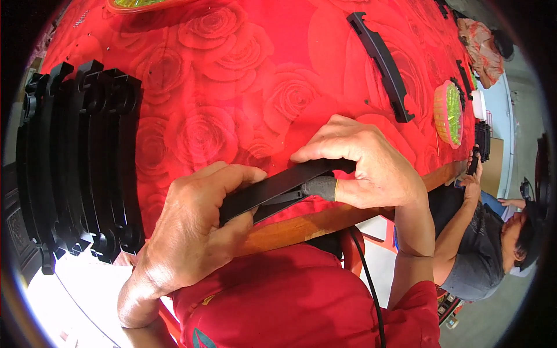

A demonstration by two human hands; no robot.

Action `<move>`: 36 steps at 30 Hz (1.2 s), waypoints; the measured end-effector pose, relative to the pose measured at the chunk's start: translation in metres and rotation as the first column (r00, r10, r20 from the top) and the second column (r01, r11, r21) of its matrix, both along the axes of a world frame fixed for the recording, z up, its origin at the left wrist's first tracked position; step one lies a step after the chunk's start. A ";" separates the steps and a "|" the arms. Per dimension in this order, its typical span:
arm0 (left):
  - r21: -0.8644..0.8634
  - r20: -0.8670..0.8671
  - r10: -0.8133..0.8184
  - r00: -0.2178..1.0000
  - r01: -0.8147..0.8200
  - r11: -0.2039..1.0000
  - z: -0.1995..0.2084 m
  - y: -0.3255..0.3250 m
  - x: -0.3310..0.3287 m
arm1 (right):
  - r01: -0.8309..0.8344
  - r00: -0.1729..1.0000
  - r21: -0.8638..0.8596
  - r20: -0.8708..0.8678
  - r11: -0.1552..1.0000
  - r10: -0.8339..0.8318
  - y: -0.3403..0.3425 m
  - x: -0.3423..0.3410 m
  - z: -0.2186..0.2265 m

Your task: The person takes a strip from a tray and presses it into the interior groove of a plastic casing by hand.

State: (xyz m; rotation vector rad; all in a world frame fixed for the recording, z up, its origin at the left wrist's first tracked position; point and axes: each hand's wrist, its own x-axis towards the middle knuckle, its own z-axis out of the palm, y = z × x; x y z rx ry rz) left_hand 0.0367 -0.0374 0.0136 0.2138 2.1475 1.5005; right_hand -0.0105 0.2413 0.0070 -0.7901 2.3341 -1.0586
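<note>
Between my two hands, just above the table's near edge, is a long black plastic strip (pixel 272 187) tilted up to the right. My left hand (pixel 200 217) grips its lower left end, thumb and fingers on both sides. My right hand (pixel 371 162) is closed round the upper right end, and one of its fingers wears a dark finger sleeve (pixel 320 188) pressed against the underside. A slim black piece (pixel 284 199) shows below the strip; whether it is part of it I cannot tell. A similar black plastic part (pixel 380 66) lies farther off to the right.
Several black plastic parts (pixel 81 156) stand in a row at the left. The table has a red rose-print cloth (pixel 232 87) and wooden edge (pixel 301 225). A pink basket (pixel 442 115) of yellow-green pieces sits at right, another basket (pixel 136 8) at far left. A co-worker (pixel 476 243) sits at right.
</note>
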 end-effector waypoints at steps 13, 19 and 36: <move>-0.024 -0.011 0.011 1.000 -0.012 1.000 0.005 -0.001 0.003 | 0.055 0.998 -0.001 -0.031 0.998 -0.055 -0.009 0.008 -0.001; -0.030 -0.015 -0.004 1.000 0.003 1.000 0.007 -0.001 0.002 | 0.049 0.999 0.019 -0.024 0.999 -0.049 -0.010 0.007 0.000; -0.069 -0.166 -0.045 0.985 0.034 0.997 0.005 -0.003 0.003 | 0.046 0.998 0.002 -0.042 0.999 -0.046 -0.017 0.010 -0.001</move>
